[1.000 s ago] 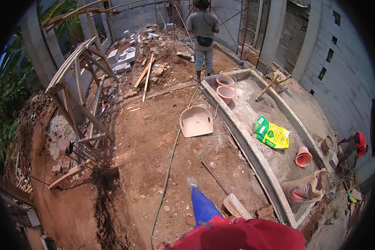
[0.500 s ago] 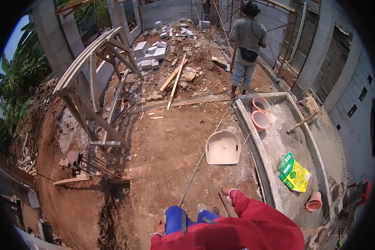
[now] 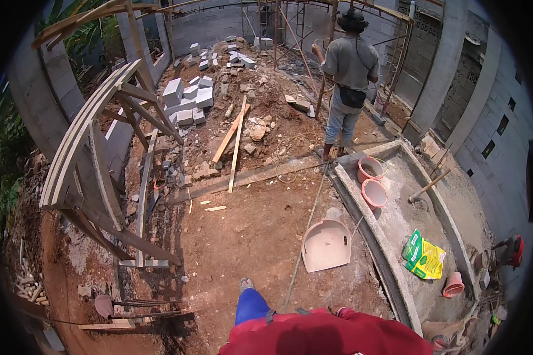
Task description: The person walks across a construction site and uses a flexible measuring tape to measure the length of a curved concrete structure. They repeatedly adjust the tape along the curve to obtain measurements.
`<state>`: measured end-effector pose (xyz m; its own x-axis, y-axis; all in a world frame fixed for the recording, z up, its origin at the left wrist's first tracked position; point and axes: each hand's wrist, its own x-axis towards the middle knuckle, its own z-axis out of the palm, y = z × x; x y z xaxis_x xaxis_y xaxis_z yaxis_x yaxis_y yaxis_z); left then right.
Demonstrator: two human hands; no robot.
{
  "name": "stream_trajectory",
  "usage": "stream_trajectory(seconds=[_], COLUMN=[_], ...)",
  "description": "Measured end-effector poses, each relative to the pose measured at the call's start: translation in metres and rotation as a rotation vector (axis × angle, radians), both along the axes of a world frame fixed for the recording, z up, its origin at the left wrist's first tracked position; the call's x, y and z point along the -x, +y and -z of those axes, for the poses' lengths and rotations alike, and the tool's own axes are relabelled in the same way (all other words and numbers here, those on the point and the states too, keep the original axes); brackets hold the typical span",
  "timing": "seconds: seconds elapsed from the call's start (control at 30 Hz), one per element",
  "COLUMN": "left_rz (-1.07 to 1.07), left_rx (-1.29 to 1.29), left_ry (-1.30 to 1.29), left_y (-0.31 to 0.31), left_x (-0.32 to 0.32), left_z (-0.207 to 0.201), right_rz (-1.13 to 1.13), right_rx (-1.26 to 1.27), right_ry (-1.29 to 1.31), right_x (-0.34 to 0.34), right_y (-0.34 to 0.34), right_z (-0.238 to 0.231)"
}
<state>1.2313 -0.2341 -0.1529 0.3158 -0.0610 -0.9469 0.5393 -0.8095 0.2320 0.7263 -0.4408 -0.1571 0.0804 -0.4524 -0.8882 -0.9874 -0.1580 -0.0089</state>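
My right hand (image 3: 336, 310) shows only as a small patch beyond the red sleeve (image 3: 370, 331). Its fingers are hidden, so I cannot see what it holds. My left hand is out of sight. One leg in blue trousers (image 3: 252, 306) reaches forward onto the dirt, with a sandalled foot (image 3: 246, 284) at its end. Ahead of my right arm lies a pale plastic scoop-shaped tub (image 3: 326, 245) with a handle slot. A long thin hose or cord (image 3: 305, 245) runs past its left side toward a co-worker (image 3: 352, 71) standing with their back to me.
On the right is a low concrete trough (image 3: 391, 254) with pink buckets (image 3: 374, 193), a green-yellow bag (image 3: 423, 255) and a wooden-handled tool (image 3: 429, 185). A curved timber frame (image 3: 95, 160) stands left. Planks (image 3: 238, 145), rubble and white blocks (image 3: 194, 96) lie ahead.
My view has shifted and my leg has stepped forward. My left hand has gone out of view. My right hand, earlier closed on a wooden handle, is now mostly covered. The co-worker has raised a hand.
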Motion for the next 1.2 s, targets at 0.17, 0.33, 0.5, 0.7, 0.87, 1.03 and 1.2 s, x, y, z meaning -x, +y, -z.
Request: stream_trajectory(seconds=[0.17, 0.33, 0.5, 0.7, 0.87, 1.03, 1.2], left_rz=[-0.147, -0.187, 0.024, 0.227, 0.408, 0.024, 0.124], left_rx=[0.195, 0.419, 0.477, 0.104, 0.107, 0.190, 0.255], left_ry=[-0.081, -0.212, -0.212, 0.015, 0.036, 0.027, -0.003], left_y=[-0.152, -0.317, -0.437, -0.497, -0.549, -0.649, -0.760], left_x=[-0.163, -0.274, -0.260, -0.176, -0.135, -0.138, -0.123], left_z=[-0.051, -0.092, -0.101, -0.055, -0.055, -0.086, -0.096], right_rz=[0.429, 0.590, 0.285, 0.032, 0.435, 1.405, 1.550], right_rx=[0.047, 0.143, 0.285, 0.261, 0.205, 0.032, 0.299], right_ry=[-0.106, -0.266, -0.348, -0.160, -0.223, -0.418, -0.738], right_x=[-0.059, -0.163, -0.203, -0.170, -0.108, -0.116, -0.139], right_y=[-0.020, -0.113, -0.200, -0.300, -0.396, -0.533, -0.660], right_z=[-0.016, -0.115, -0.114, -0.066, -0.068, -0.118, -0.179])
